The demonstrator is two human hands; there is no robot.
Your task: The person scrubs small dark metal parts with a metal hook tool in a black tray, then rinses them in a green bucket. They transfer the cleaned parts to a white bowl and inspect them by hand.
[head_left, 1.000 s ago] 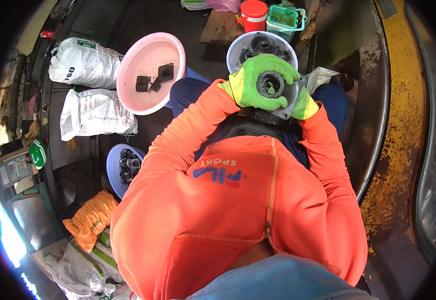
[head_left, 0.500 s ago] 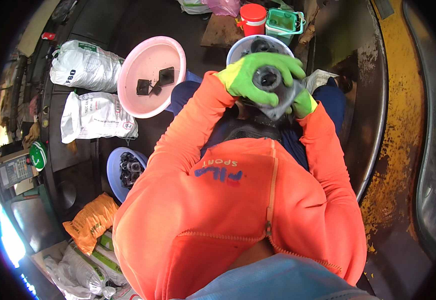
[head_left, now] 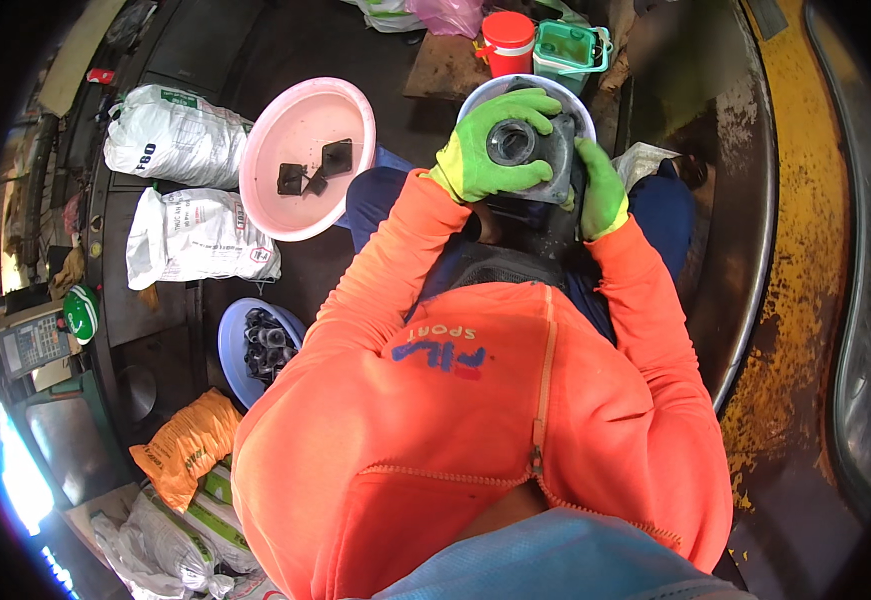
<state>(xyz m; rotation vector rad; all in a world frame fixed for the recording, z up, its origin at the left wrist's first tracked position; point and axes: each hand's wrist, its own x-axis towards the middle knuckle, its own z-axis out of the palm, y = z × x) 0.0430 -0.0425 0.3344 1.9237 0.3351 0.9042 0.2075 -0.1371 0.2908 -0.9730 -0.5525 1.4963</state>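
Observation:
Both my hands wear yellow-green gloves and hold a dark grey part with a square flange (head_left: 556, 185) and a round hollow collar, its opening facing up. My left hand (head_left: 484, 150) curls around the collar, fingers on the far side and thumb on the near side. At the flange's right edge my right hand (head_left: 604, 192) grips, its fingertips partly hidden. Beyond the part, the rim of a pale blue basin (head_left: 583, 105) shows, with dark pieces inside mostly covered by my left hand.
To the left, a pink basin (head_left: 268, 120) holds a few black square pieces (head_left: 337, 157). Below it stands a blue basin (head_left: 228, 340) of dark parts. White sacks (head_left: 181, 138) and an orange bag (head_left: 191, 440) lie further left. A red container (head_left: 508, 45) and a green one (head_left: 566, 48) stand at the back.
The grey part has turned from a tilted position to lie flatter, its square flange now showing. My right hand has shifted from beneath it to its right edge.

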